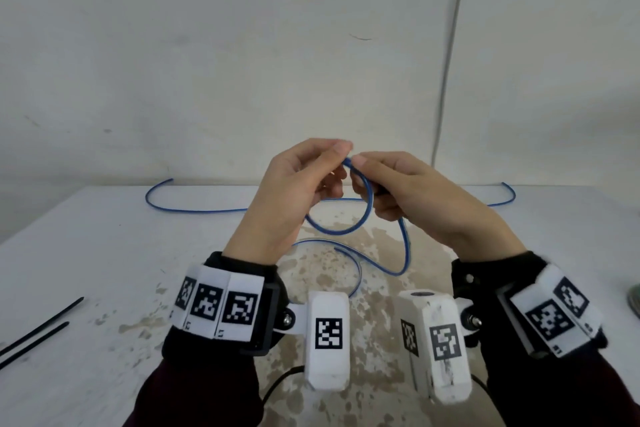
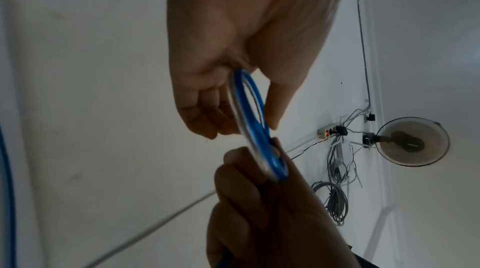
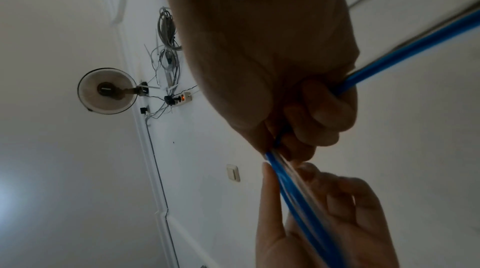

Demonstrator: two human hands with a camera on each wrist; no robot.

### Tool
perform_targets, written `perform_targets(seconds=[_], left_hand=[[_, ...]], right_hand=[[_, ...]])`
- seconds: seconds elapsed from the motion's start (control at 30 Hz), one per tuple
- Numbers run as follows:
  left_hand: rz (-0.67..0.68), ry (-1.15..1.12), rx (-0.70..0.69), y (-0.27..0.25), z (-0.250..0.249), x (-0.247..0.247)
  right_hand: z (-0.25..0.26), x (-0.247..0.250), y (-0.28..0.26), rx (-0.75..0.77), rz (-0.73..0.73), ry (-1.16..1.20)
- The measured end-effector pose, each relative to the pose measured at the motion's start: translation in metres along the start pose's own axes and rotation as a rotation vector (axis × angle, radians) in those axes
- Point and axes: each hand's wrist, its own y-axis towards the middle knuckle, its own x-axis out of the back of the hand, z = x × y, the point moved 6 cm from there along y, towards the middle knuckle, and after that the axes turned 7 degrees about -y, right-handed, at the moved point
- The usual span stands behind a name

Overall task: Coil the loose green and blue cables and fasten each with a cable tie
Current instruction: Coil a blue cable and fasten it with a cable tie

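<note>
Blue cable (image 1: 360,215) sprawls across the white table (image 1: 104,253), its long run lying left to right along the far edge, with both loose ends curling up, 1 at far left and 1 at far right. Nearer the person, slack snakes over the stained middle of the table. Above that, 1 small loop hangs upright between both raised hands. Left hand (image 1: 294,191) pinches the top of the loop between thumb and forefinger. Right hand (image 1: 412,194) sits just beside it, fingertips meeting the left's, fingers curled round the cable that trails down and right. Likely the right hand feeds the next turn, since the slack drops from its side. 2 black cable ties (image 1: 38,329) lie well apart at the left edge, nearer the left hand. No green cable is visible.
</note>
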Motion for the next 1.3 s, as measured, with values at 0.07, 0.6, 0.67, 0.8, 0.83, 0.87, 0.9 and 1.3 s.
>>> perform_targets(seconds=[0.07, 0.6, 0.67, 0.8, 0.83, 0.87, 0.9, 1.3], left_hand=[[0.043, 0.003, -0.012, 0.000, 0.000, -0.002], [0.256, 0.468, -0.065, -0.004, -0.002, 0.001], [0.229, 0.456, -0.084, -0.003, -0.006, 0.007], [0.108, 0.457, -0.210, 0.000, -0.017, 0.013], [0.066, 0.469, -0.259, 0.001, -0.019, 0.013], [0.021, 0.481, -0.311, 0.001, -0.021, 0.014], [-0.032, 0.483, -0.359, 0.001, -0.022, 0.014], [-0.179, 0.402, -0.401, -0.002, -0.027, 0.013]], right_hand=[[0.001, -0.002, -0.002, 0.003, 0.024, -0.013], [-0.008, 0.032, -0.001, -0.017, -0.238, -0.054], [-0.007, 0.044, -0.004, 0.019, -0.292, -0.104], [-0.012, 0.031, -0.003, -0.062, -0.086, 0.017], [-0.013, 0.021, -0.002, -0.099, -0.015, 0.116], [-0.012, 0.010, -0.001, -0.120, 0.044, 0.206], [-0.012, 0.000, 0.000, -0.127, 0.090, 0.275], [-0.002, -0.021, 0.009, -0.070, 0.037, 0.560]])
